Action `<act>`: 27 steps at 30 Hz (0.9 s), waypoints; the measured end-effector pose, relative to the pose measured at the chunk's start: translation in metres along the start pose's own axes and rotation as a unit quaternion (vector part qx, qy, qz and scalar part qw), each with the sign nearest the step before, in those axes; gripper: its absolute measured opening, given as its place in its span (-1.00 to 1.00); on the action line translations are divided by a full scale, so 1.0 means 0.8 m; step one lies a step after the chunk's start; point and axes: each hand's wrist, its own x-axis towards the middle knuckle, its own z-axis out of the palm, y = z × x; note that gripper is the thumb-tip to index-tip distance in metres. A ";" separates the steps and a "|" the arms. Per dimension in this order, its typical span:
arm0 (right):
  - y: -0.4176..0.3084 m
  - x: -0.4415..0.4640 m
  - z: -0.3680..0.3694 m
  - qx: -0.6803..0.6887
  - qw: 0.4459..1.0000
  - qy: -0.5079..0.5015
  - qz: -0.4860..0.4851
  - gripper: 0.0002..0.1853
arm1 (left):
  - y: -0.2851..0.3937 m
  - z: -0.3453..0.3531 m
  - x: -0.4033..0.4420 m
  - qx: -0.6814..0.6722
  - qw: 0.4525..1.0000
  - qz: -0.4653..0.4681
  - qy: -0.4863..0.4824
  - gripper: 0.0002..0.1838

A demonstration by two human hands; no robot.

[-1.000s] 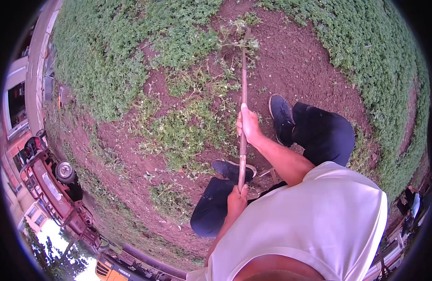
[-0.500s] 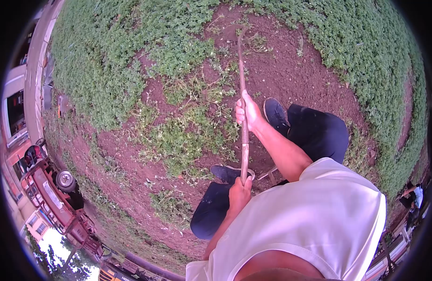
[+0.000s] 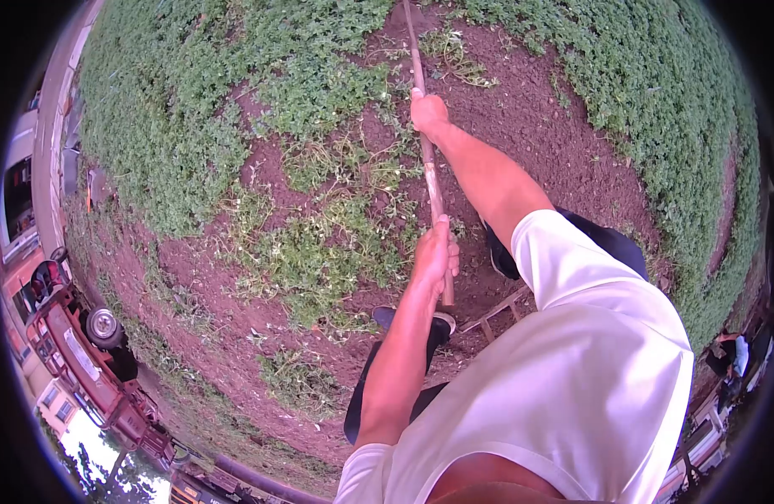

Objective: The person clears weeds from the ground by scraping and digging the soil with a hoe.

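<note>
I hold a long-handled hoe [image 3: 432, 181] stretched out in front of me, its wooden shaft running to the top edge of the view. My right hand [image 3: 429, 112] is wrapped round the upper part of the shaft, arm extended. Lower down, my left hand [image 3: 435, 252] grips the shaft close to its butt end. The hoe's head lies outside the view. Pulled green plants [image 3: 345, 252] lie on the brown soil [image 3: 521, 109] left of the shaft, and a small wilted clump [image 3: 458, 59] lies right of its far part.
Dense low green plants [image 3: 177, 109] grow ahead on the left and more [image 3: 655, 101] on the right. A small wooden stool or frame [image 3: 492, 319] is by my legs. At far left stands a red vehicle [image 3: 80, 361]; another person [image 3: 727, 357] is at far right.
Both hands and the hoe have moved forward, away from my body. The hoe's curved head, seen before near the top, has left the view. My body leans further forward.
</note>
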 end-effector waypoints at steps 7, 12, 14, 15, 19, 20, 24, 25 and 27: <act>0.093 -0.213 0.027 0.053 0.996 -0.065 0.032 -0.36 | -0.126 -0.057 -0.134 -0.032 0.993 -0.098 0.064 -0.57; 0.137 -0.309 0.047 0.065 0.988 -0.123 0.062 -0.42 | -0.163 -0.082 -0.223 0.037 0.988 -0.106 0.107 -0.59; 0.132 -0.307 0.043 0.128 0.983 -0.124 0.051 -0.44 | -0.155 -0.083 -0.224 0.049 0.991 -0.081 0.098 -0.59; 0.130 -0.300 0.031 0.149 0.977 -0.134 0.068 -0.43 | -0.150 -0.081 -0.217 0.088 0.988 -0.084 0.098 -0.59; 0.049 -0.214 -0.013 0.243 0.963 -0.108 0.052 -0.42 | -0.095 -0.074 -0.130 0.060 0.992 -0.083 0.073 -0.59; 0.038 -0.162 -0.002 0.226 0.970 -0.086 0.025 -0.42 | -0.067 -0.066 -0.095 0.069 0.994 -0.059 0.059 -0.57; -0.087 -0.002 -0.019 0.194 0.980 -0.030 -0.004 -0.34 | 0.070 -0.027 0.017 0.052 0.998 0.029 0.007 -0.57; -0.095 0.042 0.005 0.216 0.976 -0.037 -0.010 -0.35 | 0.089 -0.024 0.030 0.047 0.999 0.026 0.005 -0.57; -0.112 0.030 0.034 0.157 0.986 -0.053 -0.018 -0.33 | 0.099 -0.027 0.041 0.019 0.998 0.052 0.031 -0.59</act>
